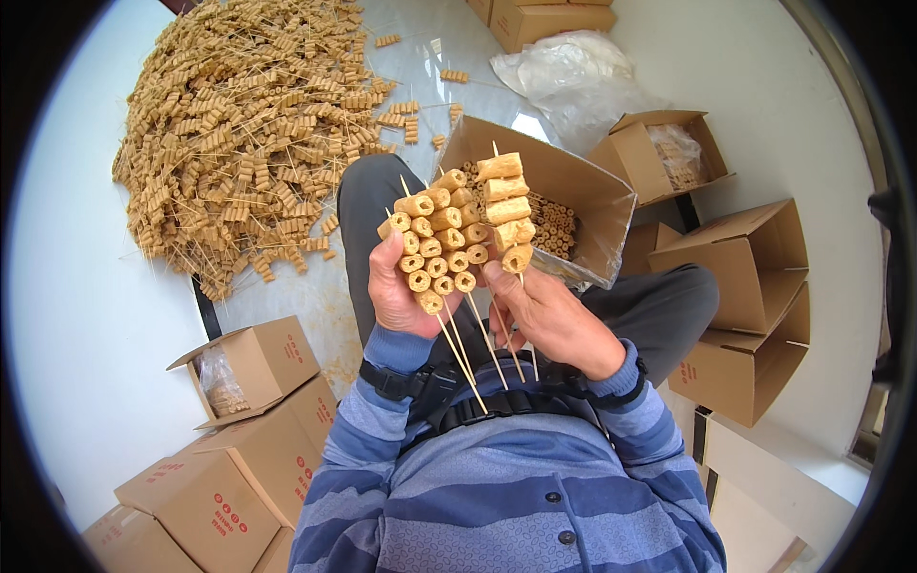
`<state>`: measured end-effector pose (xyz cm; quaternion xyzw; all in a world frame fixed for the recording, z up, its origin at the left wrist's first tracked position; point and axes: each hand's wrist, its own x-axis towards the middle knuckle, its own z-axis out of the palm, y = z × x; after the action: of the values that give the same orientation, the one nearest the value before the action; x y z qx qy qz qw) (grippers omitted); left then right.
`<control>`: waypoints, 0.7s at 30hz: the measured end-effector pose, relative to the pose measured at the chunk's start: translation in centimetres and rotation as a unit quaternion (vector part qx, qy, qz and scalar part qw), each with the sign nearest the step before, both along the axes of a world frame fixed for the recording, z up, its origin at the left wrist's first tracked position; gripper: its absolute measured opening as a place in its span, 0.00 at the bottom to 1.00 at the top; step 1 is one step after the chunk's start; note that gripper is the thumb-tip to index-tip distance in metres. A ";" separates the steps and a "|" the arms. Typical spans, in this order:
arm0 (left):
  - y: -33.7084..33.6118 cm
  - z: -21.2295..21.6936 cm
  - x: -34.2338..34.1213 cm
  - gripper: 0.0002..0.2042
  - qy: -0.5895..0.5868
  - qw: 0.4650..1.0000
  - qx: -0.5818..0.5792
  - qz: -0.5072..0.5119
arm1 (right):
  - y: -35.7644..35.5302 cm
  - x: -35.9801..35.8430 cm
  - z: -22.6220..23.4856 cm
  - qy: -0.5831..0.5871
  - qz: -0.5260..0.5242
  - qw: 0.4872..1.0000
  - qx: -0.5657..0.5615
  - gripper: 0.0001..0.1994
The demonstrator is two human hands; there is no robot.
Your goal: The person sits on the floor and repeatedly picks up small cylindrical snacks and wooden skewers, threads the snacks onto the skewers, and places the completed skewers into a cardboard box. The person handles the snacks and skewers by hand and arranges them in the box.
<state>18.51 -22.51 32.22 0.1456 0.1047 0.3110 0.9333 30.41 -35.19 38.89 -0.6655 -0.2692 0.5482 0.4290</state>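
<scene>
A bunch of skewers [441,239], threaded with tan hollow rolls, is held upright before my chest. My left hand [399,298] is closed around its left side, and the bare sticks fan out below. My right hand [559,320] grips a single skewer [507,199] of puffed tan rolls just right of the bunch, its pointed tip upward. The right fingers are partly hidden behind the sticks. Beyond my hands, between my knees, an open cardboard box [604,215] contains more skewers [552,227], packed with roll ends showing.
A large heap of loose skewers [239,134] covers the floor at the far left, with several strays beside it. Cardboard cartons [205,497] stand at lower left, and open cartons [735,277] at right. Clear plastic bags [573,72] lie at the back.
</scene>
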 end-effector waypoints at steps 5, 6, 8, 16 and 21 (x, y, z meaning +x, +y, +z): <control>1.1 -0.3 -0.3 0.33 -0.029 0.999 -0.023 0.000 | -0.7 1.6 0.1 -0.110 -0.016 0.994 -0.004 0.19; 1.1 -0.3 -0.2 0.33 -0.041 0.999 -0.024 -0.004 | -0.5 1.7 -0.4 -0.138 -0.030 0.989 -0.041 0.14; 1.1 -0.3 -0.1 0.33 -0.041 0.999 -0.031 -0.003 | 0.1 1.7 -1.7 -0.271 -0.025 0.962 0.026 0.13; 0.3 0.4 0.1 0.35 -0.016 1.000 -0.012 0.010 | 0.7 -0.6 -3.5 -0.571 -0.001 0.821 -0.019 0.12; 0.0 0.6 0.2 0.35 0.000 0.998 0.019 0.060 | 0.7 -1.7 -3.5 -0.548 0.043 0.835 0.040 0.12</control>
<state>18.71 -22.49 32.82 0.1569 0.1069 0.3685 0.9101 28.70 -34.53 35.42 -0.8268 -0.5105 0.1009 0.2137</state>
